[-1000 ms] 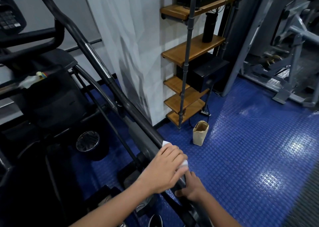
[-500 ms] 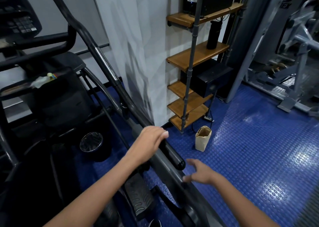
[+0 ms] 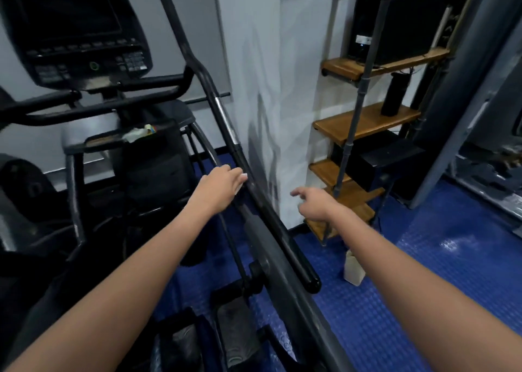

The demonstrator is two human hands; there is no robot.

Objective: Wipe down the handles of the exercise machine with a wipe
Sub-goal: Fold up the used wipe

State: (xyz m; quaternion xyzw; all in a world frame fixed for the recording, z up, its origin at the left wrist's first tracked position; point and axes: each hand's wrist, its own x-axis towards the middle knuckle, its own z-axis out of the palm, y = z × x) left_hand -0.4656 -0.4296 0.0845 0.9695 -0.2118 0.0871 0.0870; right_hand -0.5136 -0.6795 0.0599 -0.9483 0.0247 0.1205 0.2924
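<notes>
Both bare forearms reach out from the near edge, one on each side of the long black handle (image 3: 271, 222) that slopes up and away through the middle of the room. Its rounded end cap sits nearest, below and between the two hands. The left hand (image 3: 223, 188) lies on the handle's left side partway up, fingers curled over a white wipe (image 3: 242, 180), of which only a small edge shows at the fingertips, pressed against the bar. The right hand (image 3: 313, 206) hangs in the air just right of the handle, not touching it, fingers loosely spread and holding nothing. Below that right forearm a small paper bag (image 3: 353, 267) stands on the blue studded floor (image 3: 423, 287). Beyond the right hand, wooden shelves (image 3: 364, 123) climb a grey pipe against the white wall, carrying dark boxes and a dark bottle. Past the left hand, up the handle, a shiny metal band interrupts the black, and farther left the machine's console (image 3: 76, 32) hangs over crossbars.
</notes>
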